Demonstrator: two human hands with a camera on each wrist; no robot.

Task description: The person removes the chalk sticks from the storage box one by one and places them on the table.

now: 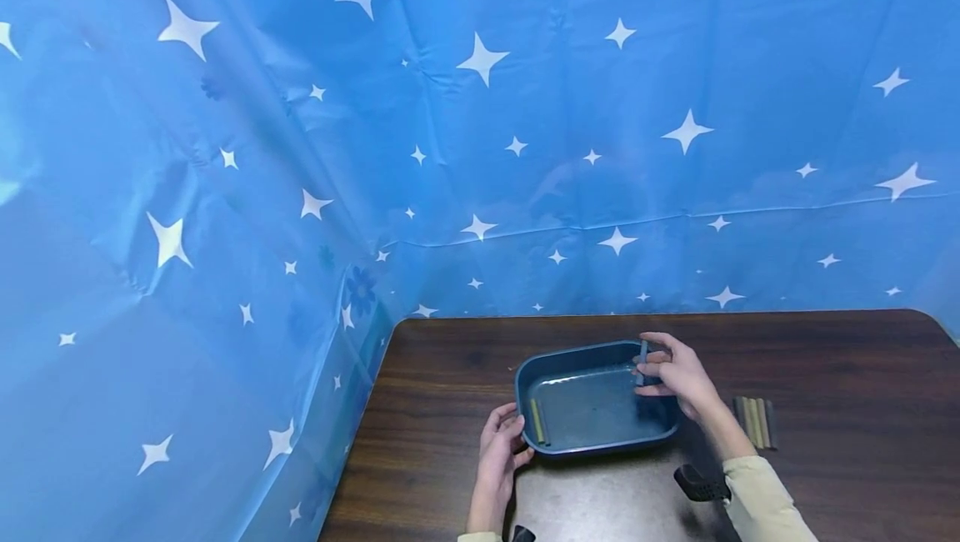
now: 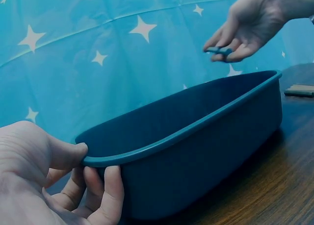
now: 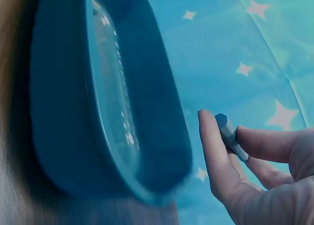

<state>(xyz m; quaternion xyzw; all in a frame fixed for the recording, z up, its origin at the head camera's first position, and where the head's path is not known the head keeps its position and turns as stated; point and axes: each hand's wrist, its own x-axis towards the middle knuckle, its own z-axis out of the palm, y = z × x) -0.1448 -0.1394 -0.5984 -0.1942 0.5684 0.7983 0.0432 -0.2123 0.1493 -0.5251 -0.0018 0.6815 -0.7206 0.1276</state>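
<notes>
- Head view: a blue bin stands on the dark wood-grain surface, its inside facing up.
- Head view: the left hand is at the near left corner of the bin, fingers curled about the rim.
- Head view: the right hand holds a grey-blue stick at the right end of the bin.
- Head view: inside the bin, at its left end, lie a yellowish stick and, just beside it, a dark stick.
- Head view: a row of sticks, dark and tan, lies on the surface to the right of the bin, near the right forearm.
- Head view: a blue backdrop with white stars hangs behind and to the left of the surface; a pale sleeve covers the right forearm.
- Left wrist view: the left hand grips the bin, thumb over the rim, fingers against the outer wall. The right hand, with the grey-blue stick, is above the rim level.
- Right wrist view: the right hand pinches the grey-blue stick between thumb and fingers; the stick is apart from the bin wall. The bin's edge is partly blurred.
</notes>
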